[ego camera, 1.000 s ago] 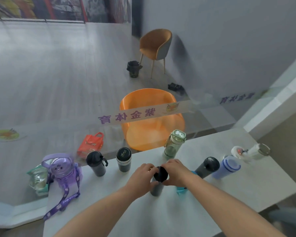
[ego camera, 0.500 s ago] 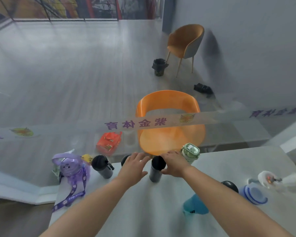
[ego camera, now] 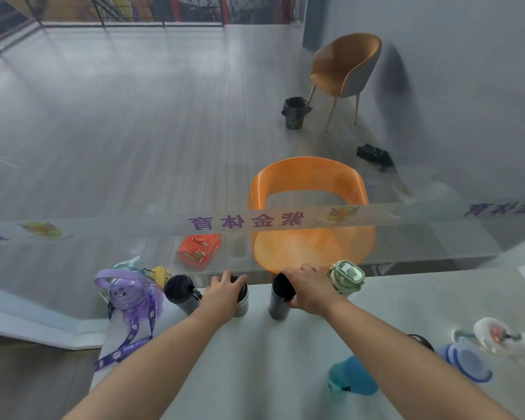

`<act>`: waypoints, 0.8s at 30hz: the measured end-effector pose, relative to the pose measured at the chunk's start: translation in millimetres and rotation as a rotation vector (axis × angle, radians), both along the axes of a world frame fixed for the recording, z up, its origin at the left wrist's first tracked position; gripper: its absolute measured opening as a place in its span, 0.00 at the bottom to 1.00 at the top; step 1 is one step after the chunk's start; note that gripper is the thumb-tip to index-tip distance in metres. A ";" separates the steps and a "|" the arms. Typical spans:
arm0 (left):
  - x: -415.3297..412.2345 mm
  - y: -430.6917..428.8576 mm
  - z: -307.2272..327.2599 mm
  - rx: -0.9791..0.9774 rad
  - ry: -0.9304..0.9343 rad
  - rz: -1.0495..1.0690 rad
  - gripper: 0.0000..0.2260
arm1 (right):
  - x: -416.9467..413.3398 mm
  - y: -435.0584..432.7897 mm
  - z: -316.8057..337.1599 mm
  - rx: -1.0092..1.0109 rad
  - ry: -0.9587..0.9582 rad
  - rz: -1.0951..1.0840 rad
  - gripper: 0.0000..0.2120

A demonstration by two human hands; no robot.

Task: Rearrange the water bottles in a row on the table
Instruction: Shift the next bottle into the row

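Several bottles stand along the far edge of the white table (ego camera: 255,374). From the left: a purple bottle (ego camera: 128,295) with a strap, a black flask (ego camera: 182,294), a dark-lidded tumbler (ego camera: 242,303) under my left hand (ego camera: 223,294), a dark grey flask (ego camera: 279,298) gripped by my right hand (ego camera: 308,291), and a pale green bottle (ego camera: 346,277). Nearer on the right sit a teal bottle (ego camera: 353,378), a black-lidded bottle (ego camera: 422,342) half hidden by my right arm, a blue-white bottle (ego camera: 467,362) and a clear bottle (ego camera: 494,333).
A glass wall with a lettered strip runs just behind the table's far edge. Beyond it are an orange chair (ego camera: 309,213), a red bag (ego camera: 199,251), a tan chair (ego camera: 346,68) and a black bin (ego camera: 294,113). The table's left edge lies by the purple bottle.
The dark grey flask went from mid-table to the far edge, between the tumbler and the green bottle. My left hand left it and now rests on the dark-lidded tumbler.
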State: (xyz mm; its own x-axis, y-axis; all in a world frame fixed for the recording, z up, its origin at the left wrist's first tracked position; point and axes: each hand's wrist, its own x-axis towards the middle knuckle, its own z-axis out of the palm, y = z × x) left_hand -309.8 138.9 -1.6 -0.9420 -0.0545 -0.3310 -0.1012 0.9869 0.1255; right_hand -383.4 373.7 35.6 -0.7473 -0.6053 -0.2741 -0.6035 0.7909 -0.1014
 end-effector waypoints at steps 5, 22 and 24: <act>-3.3 -1.5 -3.4 0.009 0.018 -0.005 0.30 | -4.3 -8.0 -0.2 -0.010 0.032 -0.025 0.31; 0.3 -60.2 23.6 -0.121 -0.029 -0.146 0.48 | -4.5 -42.5 25.2 -0.087 -0.071 0.038 0.43; 3.1 -78.5 27.7 -0.176 -0.065 -0.126 0.44 | 1.7 -63.6 27.6 -0.137 -0.029 0.127 0.35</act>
State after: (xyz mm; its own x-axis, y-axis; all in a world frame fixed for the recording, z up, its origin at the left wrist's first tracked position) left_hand -306.7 60.3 26.1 -0.9219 -0.0004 -0.3874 0.0216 0.9984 -0.0524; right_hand -381.7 310.1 63.2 -0.6552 -0.7277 -0.2031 -0.6931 0.6859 -0.2218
